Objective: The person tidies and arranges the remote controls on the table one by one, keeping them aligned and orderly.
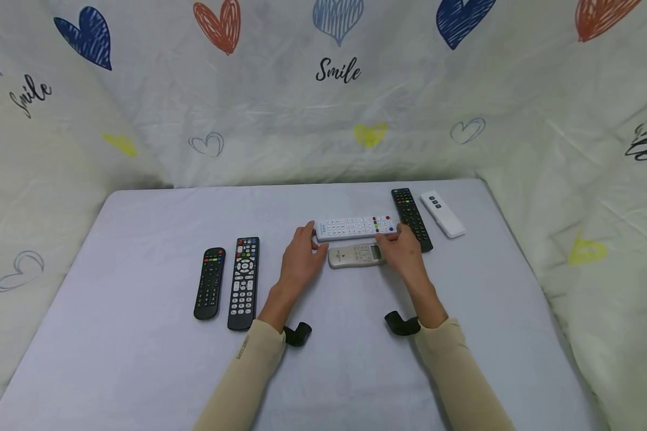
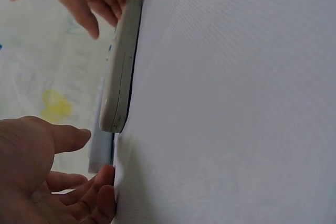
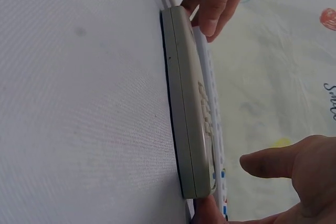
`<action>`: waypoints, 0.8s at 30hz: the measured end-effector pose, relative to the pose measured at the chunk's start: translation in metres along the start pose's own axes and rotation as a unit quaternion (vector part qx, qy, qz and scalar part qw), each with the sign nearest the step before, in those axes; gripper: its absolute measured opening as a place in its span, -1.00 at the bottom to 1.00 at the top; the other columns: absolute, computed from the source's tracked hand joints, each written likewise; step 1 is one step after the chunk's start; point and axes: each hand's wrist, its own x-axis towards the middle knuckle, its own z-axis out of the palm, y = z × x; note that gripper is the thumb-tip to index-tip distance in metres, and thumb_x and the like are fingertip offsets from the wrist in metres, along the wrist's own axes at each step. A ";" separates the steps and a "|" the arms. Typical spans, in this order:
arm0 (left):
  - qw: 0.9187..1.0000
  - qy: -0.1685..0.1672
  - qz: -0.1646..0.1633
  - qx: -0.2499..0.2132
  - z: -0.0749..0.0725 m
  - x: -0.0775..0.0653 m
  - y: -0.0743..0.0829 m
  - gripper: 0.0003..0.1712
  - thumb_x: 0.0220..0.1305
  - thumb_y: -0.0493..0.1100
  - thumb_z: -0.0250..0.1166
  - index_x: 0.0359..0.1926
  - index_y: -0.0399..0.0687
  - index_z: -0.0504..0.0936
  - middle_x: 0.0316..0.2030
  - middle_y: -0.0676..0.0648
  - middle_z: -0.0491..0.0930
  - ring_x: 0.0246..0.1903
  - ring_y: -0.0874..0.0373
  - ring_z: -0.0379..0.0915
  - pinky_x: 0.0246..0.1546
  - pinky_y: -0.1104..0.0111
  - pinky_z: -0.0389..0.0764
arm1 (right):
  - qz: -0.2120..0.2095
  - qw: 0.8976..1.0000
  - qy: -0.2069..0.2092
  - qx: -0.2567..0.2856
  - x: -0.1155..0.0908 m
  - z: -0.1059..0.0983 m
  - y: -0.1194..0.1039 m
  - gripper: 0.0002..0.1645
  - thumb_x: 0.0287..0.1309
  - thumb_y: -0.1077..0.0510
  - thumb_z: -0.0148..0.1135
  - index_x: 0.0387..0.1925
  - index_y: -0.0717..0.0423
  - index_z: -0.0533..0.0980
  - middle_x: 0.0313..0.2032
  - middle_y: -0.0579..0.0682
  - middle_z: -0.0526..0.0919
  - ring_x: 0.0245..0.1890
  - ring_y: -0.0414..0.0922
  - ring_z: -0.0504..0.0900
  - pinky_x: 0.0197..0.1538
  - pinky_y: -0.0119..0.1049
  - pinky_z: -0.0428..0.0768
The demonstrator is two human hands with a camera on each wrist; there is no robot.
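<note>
A white remote control [image 1: 350,228] with coloured buttons lies crosswise on the table, between my two hands. My left hand [image 1: 300,254] is at its left end, fingertips close against that end; the thumb [image 2: 73,138] stands straight and apart from it in the left wrist view. At the other end is my right hand [image 1: 404,251], its thumb [image 3: 268,162] likewise stretched out and off the remote in the right wrist view. Nearer me, a silver-grey remote with a small screen [image 1: 350,256] lies parallel to the white one, its right end partly behind the right hand.
Two black remotes, a shorter one [image 1: 209,284] and a longer one [image 1: 244,281], lie lengthwise left of my left arm. Beyond my right hand lie another black remote [image 1: 411,218] and a slim white remote [image 1: 442,214]. A heart-printed curtain [image 1: 280,120] borders the white-covered table [image 1: 140,371].
</note>
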 end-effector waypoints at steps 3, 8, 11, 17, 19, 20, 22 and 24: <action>1.000 0.002 0.001 -0.003 0.001 0.002 0.000 -0.24 0.50 -0.01 0.27 0.58 -0.12 0.25 0.23 -0.13 0.52 -0.13 0.14 0.54 -0.20 0.33 0.52 | -0.001 1.000 -0.002 -0.006 0.001 -0.001 0.000 -0.05 0.47 -0.05 0.13 0.57 0.44 0.02 0.23 0.35 0.53 0.15 0.14 0.55 0.16 -0.04 0.61; 1.000 0.005 0.005 -0.003 0.003 0.006 0.000 -0.24 0.51 0.03 0.25 0.57 -0.16 0.26 0.22 -0.17 0.50 -0.14 0.11 0.56 -0.23 0.33 0.50 | -0.006 1.000 -0.001 0.003 0.002 0.000 0.001 -0.07 0.47 -0.03 0.14 0.57 0.43 0.03 0.20 0.34 0.54 0.12 0.12 0.56 0.11 -0.10 0.60; 1.000 0.008 0.001 -0.004 0.003 0.007 0.000 -0.22 0.50 0.04 0.26 0.58 -0.15 0.25 0.20 -0.17 0.50 -0.15 0.12 0.54 -0.24 0.35 0.48 | -0.010 1.000 -0.001 0.010 0.002 0.002 0.002 -0.08 0.48 -0.01 0.15 0.57 0.42 0.03 0.19 0.33 0.54 0.11 0.12 0.58 0.07 -0.13 0.60; 1.000 0.003 -0.008 -0.016 0.002 0.009 -0.001 -0.20 0.48 0.01 0.29 0.59 -0.10 0.23 0.11 -0.16 0.49 -0.22 0.15 0.46 -0.28 0.39 0.40 | -0.013 1.000 0.004 0.003 0.002 0.002 0.003 -0.12 0.49 0.00 0.15 0.57 0.38 0.07 0.17 0.31 0.54 0.09 0.10 0.57 0.05 -0.15 0.59; 1.000 0.000 -0.011 -0.021 0.001 0.009 -0.001 -0.21 0.47 -0.01 0.31 0.59 -0.08 0.25 0.09 -0.16 0.48 -0.24 0.15 0.43 -0.28 0.39 0.38 | -0.015 1.000 0.005 0.000 0.002 0.002 0.003 -0.14 0.48 0.00 0.15 0.56 0.37 0.10 0.17 0.30 0.55 0.09 0.10 0.57 0.04 -0.15 0.59; 1.000 -0.001 -0.013 -0.023 0.001 0.009 -0.001 -0.22 0.46 -0.02 0.32 0.58 -0.07 0.26 0.09 -0.16 0.49 -0.24 0.15 0.43 -0.29 0.40 0.38 | -0.016 1.000 0.006 -0.001 0.003 0.002 0.003 -0.15 0.48 0.00 0.15 0.56 0.36 0.11 0.17 0.30 0.55 0.08 0.09 0.58 0.04 -0.16 0.59; 1.000 -0.002 -0.016 -0.022 0.000 0.008 -0.001 -0.23 0.45 -0.05 0.33 0.57 -0.06 0.29 0.08 -0.15 0.49 -0.23 0.16 0.44 -0.28 0.41 0.39 | -0.018 1.000 0.006 0.002 0.003 0.003 0.004 -0.16 0.48 0.00 0.15 0.55 0.36 0.13 0.17 0.30 0.55 0.08 0.09 0.58 0.03 -0.16 0.58; 1.000 0.001 -0.016 -0.024 0.000 0.008 0.000 -0.24 0.44 -0.06 0.36 0.56 -0.05 0.31 0.08 -0.15 0.50 -0.22 0.15 0.46 -0.27 0.40 0.41 | -0.022 1.000 0.006 0.003 0.003 0.003 0.004 -0.17 0.48 0.01 0.15 0.55 0.35 0.14 0.16 0.30 0.55 0.08 0.09 0.57 0.03 -0.16 0.58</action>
